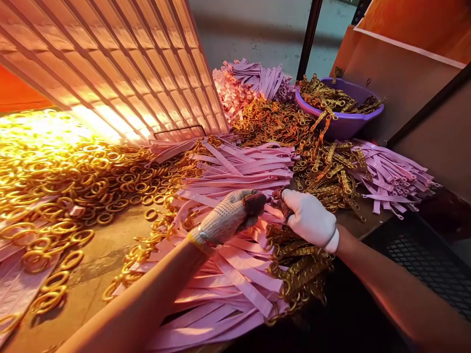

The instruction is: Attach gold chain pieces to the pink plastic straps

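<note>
from where i stand, gold rings spill across the left of the frame, short of the work. near the middle, the left hand, in a dotted knit glove, sits over the pink strips; its dark fingertips are curled in and turned right. the strips fill the centre and lower centre, directly beneath and below the grip, so the left hand is the nearer one to their middle. their long axis runs mostly left to right, a few slanting down toward the lower right, right ends pointing at the gold chains. just right of centre, the right hand, in a white glove, faces left, fingers bent in, tips close to the left's. whether either one pinches something in there, i cannot tell. the chains lie right below this hand, lengthwise roughly across the frame, much in line with the strips.
</note>
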A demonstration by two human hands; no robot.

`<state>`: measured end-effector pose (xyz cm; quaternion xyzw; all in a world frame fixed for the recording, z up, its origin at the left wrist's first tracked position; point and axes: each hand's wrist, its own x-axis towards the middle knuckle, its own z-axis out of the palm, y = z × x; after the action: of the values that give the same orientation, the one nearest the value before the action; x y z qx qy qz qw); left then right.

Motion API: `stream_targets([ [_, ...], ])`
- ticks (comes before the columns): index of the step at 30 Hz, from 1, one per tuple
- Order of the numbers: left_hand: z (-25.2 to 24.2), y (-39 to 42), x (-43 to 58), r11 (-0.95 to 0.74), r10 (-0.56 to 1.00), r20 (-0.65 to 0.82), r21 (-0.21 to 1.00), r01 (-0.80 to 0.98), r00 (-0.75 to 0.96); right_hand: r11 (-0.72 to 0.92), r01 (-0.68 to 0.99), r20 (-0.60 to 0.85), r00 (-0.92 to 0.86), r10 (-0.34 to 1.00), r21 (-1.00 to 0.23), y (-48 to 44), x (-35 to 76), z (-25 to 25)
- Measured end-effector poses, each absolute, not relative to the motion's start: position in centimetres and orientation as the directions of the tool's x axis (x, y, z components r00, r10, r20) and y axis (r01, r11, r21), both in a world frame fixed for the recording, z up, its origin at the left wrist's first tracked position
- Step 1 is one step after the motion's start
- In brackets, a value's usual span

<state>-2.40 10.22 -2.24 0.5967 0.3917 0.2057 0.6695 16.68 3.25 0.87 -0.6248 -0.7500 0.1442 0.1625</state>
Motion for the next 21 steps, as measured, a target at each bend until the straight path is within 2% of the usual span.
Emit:
stream_targets([
  [4,-2.8,9.7,-2.5,0.157,0.731,-0.275,0.959,0.238,0.625,0.162,0.958,-0.054,-0.18,0.982,-0.238,3.1,15.5,0.9],
  [6,-2.7,9.9,-2.6,0.142,0.72,-0.283,0.954,0.265,0.633,0.164,0.968,-0.074,-0.18,0.981,-0.19,3.2,15.2,0.9],
  [11,-2.0,10.3,-3.2,0.173,0.74,-0.301,0.949,0.263,0.601,0.169,0.966,-0.011,-0.175,0.984,-0.195,3.7,15.0,0.7],
  [15,-2.3,10.2,-3.2,0.154,0.729,-0.299,0.948,0.278,0.616,0.175,0.962,-0.043,-0.188,0.981,-0.21,3.9,14.8,0.4],
  [17,-2.7,10.1,-3.0,0.093,0.72,-0.264,0.953,0.288,0.642,0.19,0.955,-0.024,-0.201,0.979,-0.229,4.0,14.8,0.0],
  [21,-3.4,10.1,-2.6,-0.22,0.71,-0.076,0.921,0.322,0.7,0.171,0.957,0.031,-0.168,0.985,-0.234,4.4,15.2,-0.7],
])
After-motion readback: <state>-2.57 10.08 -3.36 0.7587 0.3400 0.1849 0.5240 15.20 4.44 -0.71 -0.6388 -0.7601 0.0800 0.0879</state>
